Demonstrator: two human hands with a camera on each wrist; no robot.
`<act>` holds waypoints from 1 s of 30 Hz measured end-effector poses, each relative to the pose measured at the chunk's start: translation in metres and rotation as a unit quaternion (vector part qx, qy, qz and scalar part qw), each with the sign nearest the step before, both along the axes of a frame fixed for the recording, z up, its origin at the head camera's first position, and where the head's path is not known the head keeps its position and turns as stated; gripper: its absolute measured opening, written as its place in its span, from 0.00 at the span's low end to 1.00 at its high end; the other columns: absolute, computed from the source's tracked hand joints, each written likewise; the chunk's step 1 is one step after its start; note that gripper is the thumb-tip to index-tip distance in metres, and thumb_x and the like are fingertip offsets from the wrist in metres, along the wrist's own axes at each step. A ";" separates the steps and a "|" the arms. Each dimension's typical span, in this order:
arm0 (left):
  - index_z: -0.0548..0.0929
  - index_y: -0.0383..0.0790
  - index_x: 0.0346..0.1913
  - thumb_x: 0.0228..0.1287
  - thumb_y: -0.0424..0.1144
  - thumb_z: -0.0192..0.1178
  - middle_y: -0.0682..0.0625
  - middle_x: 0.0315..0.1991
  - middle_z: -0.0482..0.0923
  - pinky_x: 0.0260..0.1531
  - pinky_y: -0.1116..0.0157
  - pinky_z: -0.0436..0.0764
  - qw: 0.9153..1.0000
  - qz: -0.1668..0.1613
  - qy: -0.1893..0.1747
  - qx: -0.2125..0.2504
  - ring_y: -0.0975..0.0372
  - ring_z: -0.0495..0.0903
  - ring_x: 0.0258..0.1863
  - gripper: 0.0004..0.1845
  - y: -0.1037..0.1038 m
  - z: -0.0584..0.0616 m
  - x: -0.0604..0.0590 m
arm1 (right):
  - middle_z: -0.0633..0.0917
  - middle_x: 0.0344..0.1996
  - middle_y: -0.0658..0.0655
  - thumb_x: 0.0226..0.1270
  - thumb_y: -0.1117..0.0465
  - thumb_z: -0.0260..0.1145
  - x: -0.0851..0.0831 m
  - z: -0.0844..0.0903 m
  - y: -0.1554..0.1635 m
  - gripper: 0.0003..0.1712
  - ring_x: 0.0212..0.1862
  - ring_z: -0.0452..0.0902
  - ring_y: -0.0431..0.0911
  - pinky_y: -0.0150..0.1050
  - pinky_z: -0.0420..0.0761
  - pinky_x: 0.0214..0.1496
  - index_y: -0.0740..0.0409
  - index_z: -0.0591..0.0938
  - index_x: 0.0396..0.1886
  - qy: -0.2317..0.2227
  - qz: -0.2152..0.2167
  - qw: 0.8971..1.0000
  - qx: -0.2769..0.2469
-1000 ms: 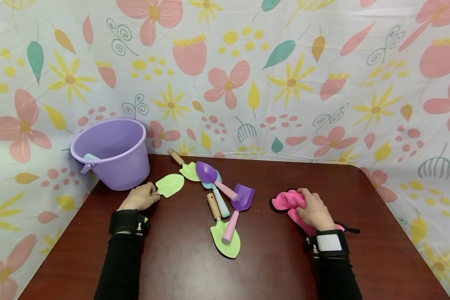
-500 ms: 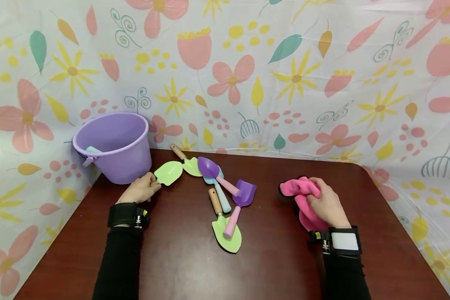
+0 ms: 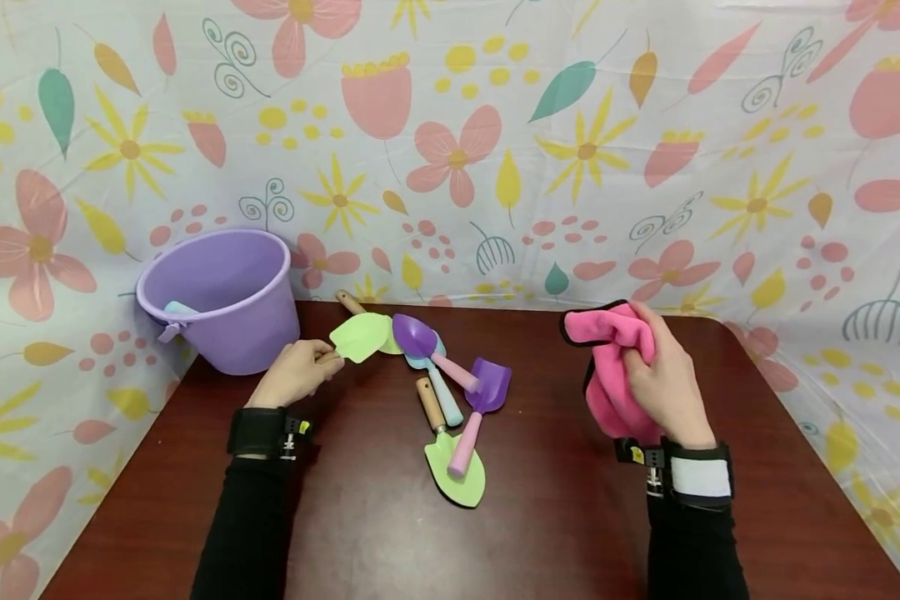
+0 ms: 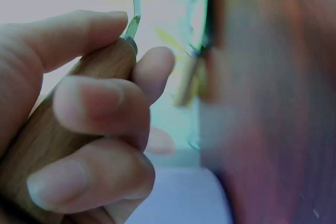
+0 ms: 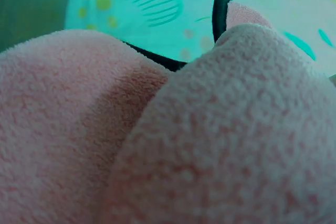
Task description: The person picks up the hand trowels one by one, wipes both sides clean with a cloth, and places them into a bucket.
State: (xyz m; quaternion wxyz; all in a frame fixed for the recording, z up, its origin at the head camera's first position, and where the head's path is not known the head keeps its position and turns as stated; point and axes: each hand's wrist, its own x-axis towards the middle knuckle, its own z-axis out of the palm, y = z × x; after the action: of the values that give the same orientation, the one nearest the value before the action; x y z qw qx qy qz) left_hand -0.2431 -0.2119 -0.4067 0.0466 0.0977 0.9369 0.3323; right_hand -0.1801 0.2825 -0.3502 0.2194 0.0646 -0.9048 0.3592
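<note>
My left hand [image 3: 296, 373] grips a garden trowel by its wooden handle [image 4: 102, 69]; its light green blade [image 3: 360, 337] points to the right in the head view. Fingers and thumb wrap the handle in the left wrist view. My right hand [image 3: 669, 382] holds a bunched pink cloth [image 3: 617, 379] with black edging, upright above the right side of the table. That fleecy pink cloth [image 5: 210, 145] fills most of the right wrist view and hides the fingers there. Behind the held blade lies a second green trowel, its wooden handle [image 3: 350, 302] toward the wall.
A purple bucket [image 3: 261, 333] with a light blue piece [image 3: 180, 308] inside stands at the back left. Mid-table lie a purple scoop [image 3: 414, 337], a blue-handled tool [image 3: 446, 398], a purple shovel [image 3: 487, 385] and a green trowel [image 3: 456, 477]. A floral curtain [image 3: 435, 83] hangs behind.
My right hand has lifted the pink cloth off the table and slightly to the right. The left hand has raised the trowel, its blade shifting right over the one behind.
</note>
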 end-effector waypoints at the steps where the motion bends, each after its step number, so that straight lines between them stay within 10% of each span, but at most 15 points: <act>1: 0.83 0.37 0.46 0.69 0.45 0.60 0.45 0.24 0.79 0.24 0.61 0.75 1.000 -0.001 0.010 -0.001 0.59 0.76 0.17 0.14 0.004 0.003 0.000 | 0.74 0.62 0.64 0.66 0.71 0.54 0.001 0.005 -0.003 0.34 0.55 0.72 0.60 0.58 0.69 0.51 0.51 0.67 0.72 0.005 0.000 1.000 -0.004; 19: 0.80 0.41 0.33 0.67 0.43 0.62 0.57 0.18 0.58 0.29 0.64 0.67 0.987 -0.093 0.121 0.046 0.65 0.60 0.19 0.09 0.089 0.055 0.007 | 0.81 0.53 0.49 0.61 0.68 0.63 0.013 0.053 -0.063 0.29 0.51 0.73 0.43 0.32 0.68 0.46 0.40 0.81 0.60 0.118 -0.009 0.989 -0.084; 30: 0.80 0.45 0.34 0.68 0.43 0.63 0.57 0.19 0.58 0.27 0.64 0.65 0.980 -0.108 0.150 0.076 0.65 0.60 0.19 0.07 0.116 0.061 0.017 | 0.82 0.50 0.57 0.58 0.67 0.68 0.003 0.057 -0.086 0.26 0.52 0.76 0.49 0.47 0.72 0.50 0.49 0.82 0.58 0.153 0.028 0.986 -0.057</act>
State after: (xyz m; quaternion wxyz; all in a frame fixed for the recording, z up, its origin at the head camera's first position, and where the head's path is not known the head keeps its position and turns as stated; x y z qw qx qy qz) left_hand -0.2256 -0.0959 -0.3457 -0.0661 0.2500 0.8894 0.3769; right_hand -0.1774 0.1968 -0.2928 0.3484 0.1318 -0.8366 0.4018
